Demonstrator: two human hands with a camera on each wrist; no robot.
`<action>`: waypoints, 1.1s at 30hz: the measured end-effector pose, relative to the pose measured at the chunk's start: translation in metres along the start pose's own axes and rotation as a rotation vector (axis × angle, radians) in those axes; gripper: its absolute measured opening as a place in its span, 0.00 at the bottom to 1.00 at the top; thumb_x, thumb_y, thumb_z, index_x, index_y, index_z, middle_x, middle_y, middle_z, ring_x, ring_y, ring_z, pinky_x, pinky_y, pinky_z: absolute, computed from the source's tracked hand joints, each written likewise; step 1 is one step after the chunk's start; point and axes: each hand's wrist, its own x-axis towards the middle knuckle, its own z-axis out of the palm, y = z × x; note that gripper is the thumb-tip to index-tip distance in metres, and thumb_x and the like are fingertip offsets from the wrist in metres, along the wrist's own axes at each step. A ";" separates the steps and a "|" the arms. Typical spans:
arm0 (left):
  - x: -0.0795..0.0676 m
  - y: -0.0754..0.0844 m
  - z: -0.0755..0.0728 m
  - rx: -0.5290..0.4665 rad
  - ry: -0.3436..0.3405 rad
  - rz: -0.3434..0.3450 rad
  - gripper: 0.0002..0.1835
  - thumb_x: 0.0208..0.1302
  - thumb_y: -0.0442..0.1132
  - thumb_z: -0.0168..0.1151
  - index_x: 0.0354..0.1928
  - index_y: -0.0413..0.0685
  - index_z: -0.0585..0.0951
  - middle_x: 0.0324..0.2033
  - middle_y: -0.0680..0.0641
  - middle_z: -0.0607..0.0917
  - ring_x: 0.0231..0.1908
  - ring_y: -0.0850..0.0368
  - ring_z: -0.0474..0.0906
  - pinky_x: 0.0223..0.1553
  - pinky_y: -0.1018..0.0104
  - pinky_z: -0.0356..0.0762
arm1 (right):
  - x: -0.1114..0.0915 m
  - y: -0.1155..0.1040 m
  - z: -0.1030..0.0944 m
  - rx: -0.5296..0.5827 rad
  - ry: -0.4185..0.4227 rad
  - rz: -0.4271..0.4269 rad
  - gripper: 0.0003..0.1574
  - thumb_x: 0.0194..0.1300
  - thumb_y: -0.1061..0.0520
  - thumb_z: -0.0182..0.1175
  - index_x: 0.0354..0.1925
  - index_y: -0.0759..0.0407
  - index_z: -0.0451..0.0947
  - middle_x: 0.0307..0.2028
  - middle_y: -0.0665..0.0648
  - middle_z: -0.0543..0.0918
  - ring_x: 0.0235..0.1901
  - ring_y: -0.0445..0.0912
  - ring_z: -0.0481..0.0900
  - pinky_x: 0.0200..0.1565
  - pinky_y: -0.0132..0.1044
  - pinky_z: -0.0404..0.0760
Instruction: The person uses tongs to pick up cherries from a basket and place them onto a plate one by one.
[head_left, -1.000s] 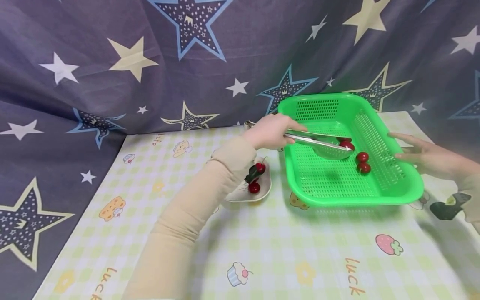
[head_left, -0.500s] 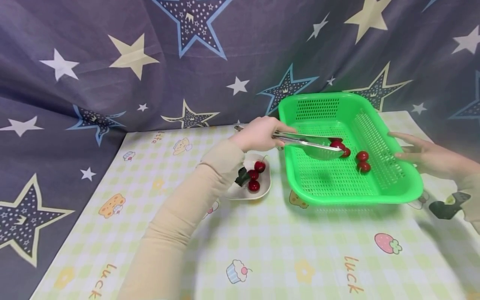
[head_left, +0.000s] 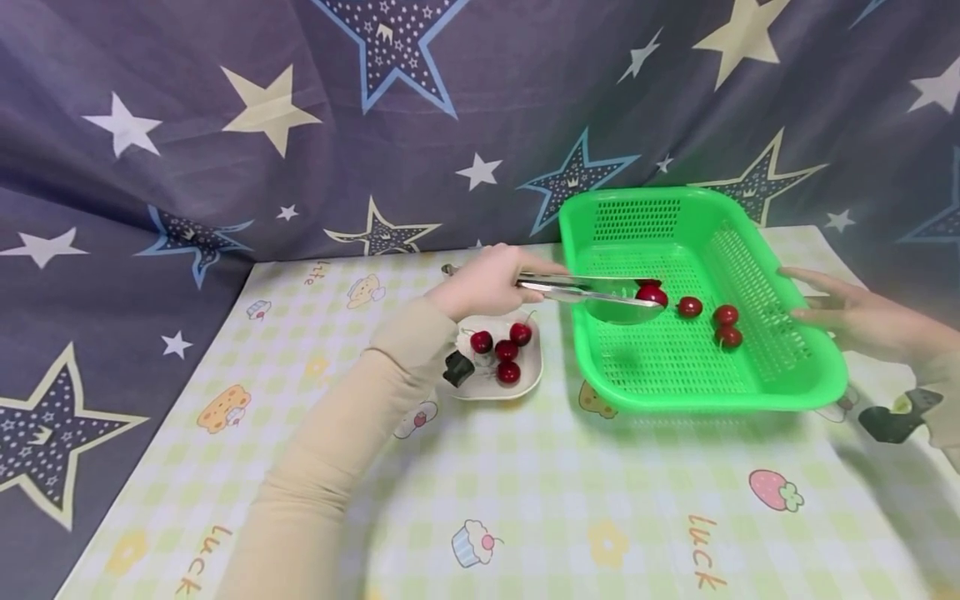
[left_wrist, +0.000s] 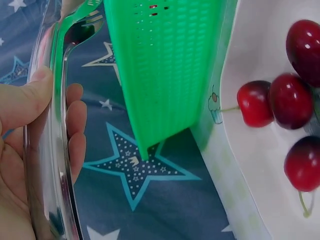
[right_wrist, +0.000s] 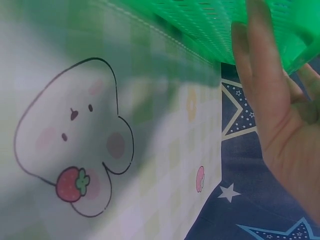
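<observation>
In the head view my left hand [head_left: 491, 283] grips metal tongs [head_left: 555, 287], thumb on one arm and fingers on the other, as the left wrist view also shows. A red cherry [head_left: 651, 296] sits between the tong tips, over the left part of the green basket [head_left: 697, 400]. Three more cherries [head_left: 690, 307] lie on the basket floor. Below my left hand stands a white dish [head_left: 532, 379] with several cherries [left_wrist: 291, 101], some with stems. My right hand [head_left: 862, 312] rests at the basket's right rim; its straight fingers [right_wrist: 265, 60] lie against the outer wall.
A checked tablecloth [head_left: 600, 492] with printed cartoons covers the table. Behind it hangs a dark curtain [head_left: 420, 158] with stars. The dish stands just left of the basket. Dark wrist gear [head_left: 892, 421] shows below my right hand.
My left hand has moved left with the tongs, carrying the cherry away from the others toward the basket's left side. More of the dish's cherries now show. The right hand stays at the rim.
</observation>
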 end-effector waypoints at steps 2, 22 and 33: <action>-0.005 -0.002 -0.002 0.000 0.013 -0.003 0.23 0.61 0.37 0.64 0.59 0.56 0.78 0.54 0.53 0.82 0.31 0.60 0.74 0.37 0.68 0.69 | 0.000 0.000 -0.001 -0.011 0.005 -0.004 0.45 0.76 0.54 0.41 0.73 0.39 0.22 0.67 0.83 0.35 0.61 0.52 0.69 0.54 0.70 0.62; -0.058 -0.028 -0.013 0.001 0.130 -0.058 0.24 0.60 0.34 0.64 0.59 0.56 0.78 0.50 0.51 0.84 0.14 0.62 0.58 0.21 0.68 0.60 | 0.000 0.004 -0.002 0.010 0.015 -0.031 0.45 0.75 0.58 0.42 0.74 0.39 0.25 0.66 0.84 0.36 0.43 0.19 0.68 0.49 0.61 0.75; -0.090 -0.048 -0.010 -0.002 0.163 -0.111 0.24 0.60 0.35 0.64 0.60 0.55 0.77 0.55 0.50 0.81 0.20 0.60 0.64 0.27 0.65 0.66 | -0.001 0.001 -0.001 -0.005 0.010 -0.023 0.45 0.75 0.57 0.42 0.74 0.38 0.24 0.68 0.81 0.33 0.62 0.52 0.68 0.52 0.70 0.64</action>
